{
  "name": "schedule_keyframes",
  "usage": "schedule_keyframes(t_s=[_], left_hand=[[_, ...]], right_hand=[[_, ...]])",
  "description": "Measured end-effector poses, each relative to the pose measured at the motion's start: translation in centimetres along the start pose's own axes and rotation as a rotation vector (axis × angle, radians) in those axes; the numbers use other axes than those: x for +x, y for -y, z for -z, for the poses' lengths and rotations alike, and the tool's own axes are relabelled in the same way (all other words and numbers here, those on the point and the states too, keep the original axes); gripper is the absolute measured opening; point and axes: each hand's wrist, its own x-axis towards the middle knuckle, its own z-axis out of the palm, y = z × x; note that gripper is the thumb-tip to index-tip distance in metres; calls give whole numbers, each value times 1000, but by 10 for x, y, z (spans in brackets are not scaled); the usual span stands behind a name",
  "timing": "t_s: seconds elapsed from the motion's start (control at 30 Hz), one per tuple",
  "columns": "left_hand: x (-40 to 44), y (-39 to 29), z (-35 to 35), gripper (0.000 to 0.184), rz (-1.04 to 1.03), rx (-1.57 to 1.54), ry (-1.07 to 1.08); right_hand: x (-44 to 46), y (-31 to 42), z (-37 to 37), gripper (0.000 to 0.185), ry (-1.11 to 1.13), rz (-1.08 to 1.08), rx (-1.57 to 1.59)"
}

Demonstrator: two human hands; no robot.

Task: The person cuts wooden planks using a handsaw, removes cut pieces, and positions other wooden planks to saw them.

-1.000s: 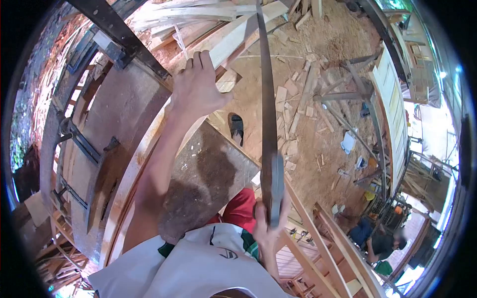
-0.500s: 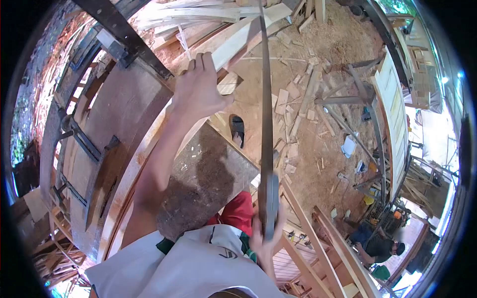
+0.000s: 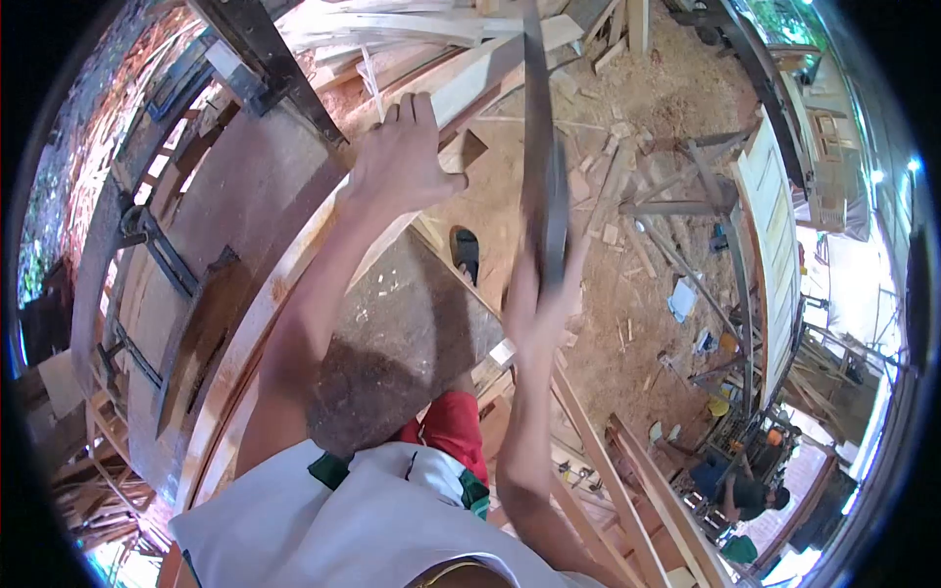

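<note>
A handsaw (image 3: 535,108) points away from me, its blade long and dark, blurred near the handle. My right hand (image 3: 537,304) is closed around the saw's handle. My left hand (image 3: 400,162) rests over a long pale wooden plank (image 3: 294,265), with its fingers bent over the plank and its thumb out to the side. This plank runs from near my body toward the wood pile ahead. The blade lies to the right of my left hand; whether it touches the wood, I cannot tell.
A dark, worn board (image 3: 392,372) lies in front of me, left of my red shorts. Offcuts and sawdust cover the ground (image 3: 627,294). Long timbers (image 3: 627,470) lean at lower right. A pale panel (image 3: 769,255) stands on the right, with another person (image 3: 755,490) behind.
My right hand and the saw have moved forward, away from my body, and my forearm has stretched out. My left hand stays on the plank.
</note>
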Motion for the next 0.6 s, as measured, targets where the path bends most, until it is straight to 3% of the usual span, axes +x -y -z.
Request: schedule_keyframes(t_s=[0.03,0.07,0.1,0.13,0.2,0.23,0.33,0.4,0.5,0.57,0.6], left_hand=[[-4,1,-5,80,-18,-6,-26],[-4,3,-8,80,-27,-11,-67],[-5,1,-6,79,-23,-27,-68],[-4,2,-9,79,-24,-23,-70],[-4,5,-14,80,-53,-21,-141],[-1,7,-11,80,-51,-17,-155],[-6,2,-10,82,-50,-25,-132],[-3,-1,-1,82,48,32,16],[-7,0,-9,82,-12,30,-55],[-5,0,-7,82,-32,20,-38],[-3,1,-6,82,-32,4,-24]], right_hand=[[-67,10,21,51,-11,-42,-35],[-128,9,44,57,55,-224,49],[-171,11,68,60,110,-148,-66],[-230,-8,82,62,53,-226,-31],[-223,-9,82,65,100,-126,94],[-190,-13,60,64,63,-213,100],[-23,-33,-26,51,-77,-27,80],[81,-19,-49,38,-48,-20,257],[78,-1,-35,37,-68,103,219],[32,5,-4,41,4,-145,206],[33,6,-2,41,-11,-144,207]])
